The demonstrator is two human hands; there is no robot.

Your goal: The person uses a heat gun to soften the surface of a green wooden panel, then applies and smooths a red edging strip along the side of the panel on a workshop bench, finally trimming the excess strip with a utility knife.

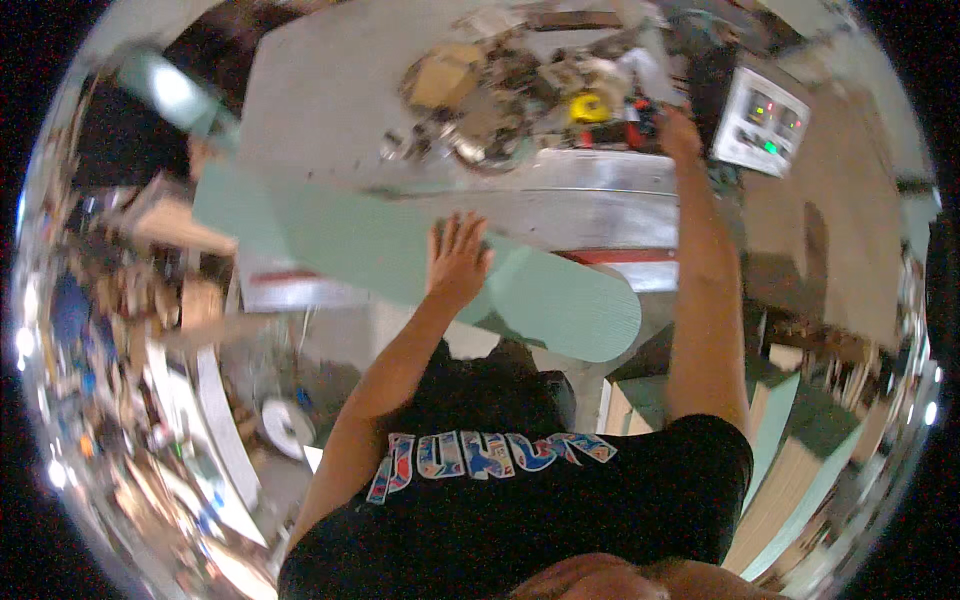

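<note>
A long pale green board (350, 235) with a rounded right end lies slantwise across the front of the metal worktable (320, 80). My left hand (458, 262) rests flat on the middle of this board, fingers spread. At the far right of the table, my right hand (680, 135) reaches in among the clutter. It is beside a small red and black thing (637, 120) that I cannot make out. Blur hides the fingers of that hand, so any hold is unclear. A yellow tape measure (589, 107) sits just left of the red and black thing.
A white control panel (762, 122) with lit displays stands right of my right hand. Small metal parts surround a tan block (447, 75) on the table. Stacked green-topped boards (800, 450) stand at lower right. Loose offcuts and tools (130, 350) crowd the left side.
</note>
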